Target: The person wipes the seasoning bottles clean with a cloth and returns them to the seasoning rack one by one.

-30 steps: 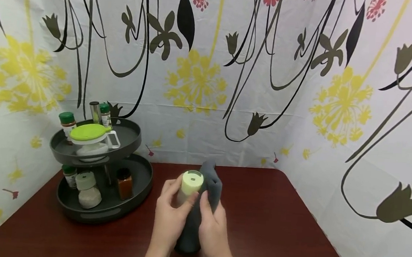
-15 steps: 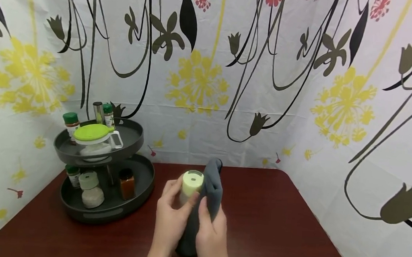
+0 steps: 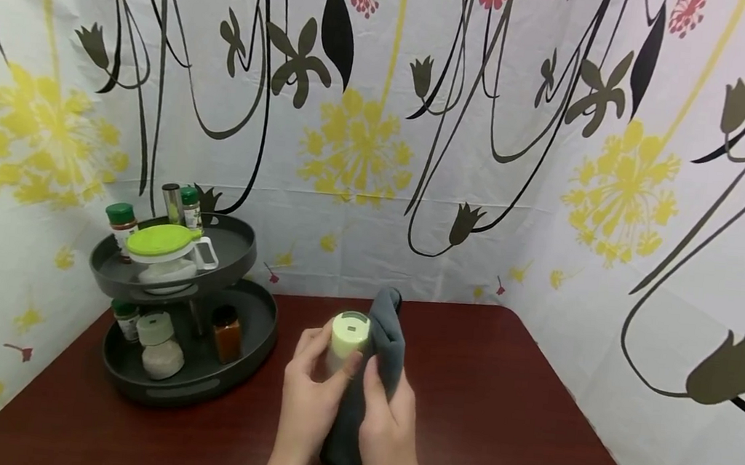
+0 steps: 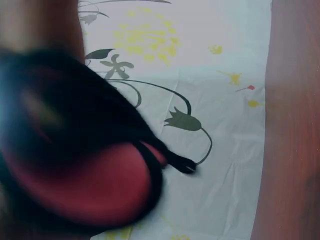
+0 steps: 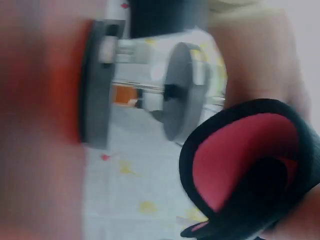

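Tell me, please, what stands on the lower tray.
The lower tray holds a green-capped bottle, a pale-lidded jar and a black-lidded jar. The upper tray hides part of its back; the right wrist view is blurred.

Two hands [image 3: 309, 406], one shaker [image 3: 350, 331], seven other containers [image 3: 162, 359], one cloth [image 3: 387, 332], one two-tier rack [image 3: 219, 379], one table [image 3: 477, 401]

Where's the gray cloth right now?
Head view, lower middle: the gray cloth is in the right hand, just right of the pale-yellow-capped jar.
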`<state>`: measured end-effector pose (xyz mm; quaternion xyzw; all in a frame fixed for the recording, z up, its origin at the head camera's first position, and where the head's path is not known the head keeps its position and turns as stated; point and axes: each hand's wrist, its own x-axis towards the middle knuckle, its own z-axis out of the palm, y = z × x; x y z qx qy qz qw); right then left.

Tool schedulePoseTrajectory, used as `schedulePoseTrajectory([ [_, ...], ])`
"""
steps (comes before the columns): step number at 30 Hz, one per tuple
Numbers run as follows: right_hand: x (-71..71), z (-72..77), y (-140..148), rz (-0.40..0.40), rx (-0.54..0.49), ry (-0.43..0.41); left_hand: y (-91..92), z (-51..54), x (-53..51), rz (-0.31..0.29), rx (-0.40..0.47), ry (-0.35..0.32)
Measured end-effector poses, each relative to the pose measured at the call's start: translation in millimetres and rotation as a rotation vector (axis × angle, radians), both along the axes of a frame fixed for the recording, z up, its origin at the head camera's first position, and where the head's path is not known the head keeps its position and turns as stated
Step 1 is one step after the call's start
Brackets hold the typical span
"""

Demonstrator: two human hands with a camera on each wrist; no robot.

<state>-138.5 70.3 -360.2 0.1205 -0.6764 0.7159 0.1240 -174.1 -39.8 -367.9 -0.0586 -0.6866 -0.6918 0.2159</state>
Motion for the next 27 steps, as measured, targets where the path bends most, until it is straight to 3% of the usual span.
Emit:
schedulePoseTrajectory([
  [5,-3.1,-17.5,-2,0.077,-0.055,-0.186,-3.3,1.0,4.5,0.026,0.037,0.039],
  [8,-5.1,-17.1,1,0.123,-0.085,-0.27,-4.9,0.8,6.8,0.034,0.06,0.048],
  [11,-3.7,-5.3,6,0.102,-0.042,-0.192,-4.6,-1.7,9.7,0.025,0.018,0.007],
  [14,0.1,11.5,14,0.047,-0.003,-0.044,-1.8,-6.9,11.7,-0.043,-0.027,-0.041],
  [16,1.1,17.3,18,0.069,-0.023,0.007,0.4,-10.5,13.2,-0.078,-0.05,-0.061],
  [18,-1.8,13.8,21,0.123,-0.05,-0.016,1.1,-12.5,15.0,-0.092,-0.056,-0.071],
  [22,-10.5,-11.2,19,0.228,-0.11,-0.134,2.6,-9.8,14.0,-0.038,-0.062,-0.071],
  [24,-11.5,-21.2,17,0.241,-0.136,-0.197,4.1,-8.9,11.8,0.005,-0.076,-0.044],
  [27,-7.4,-23.7,13,0.222,-0.142,-0.233,8.2,-12.1,7.2,0.096,-0.138,0.028],
])
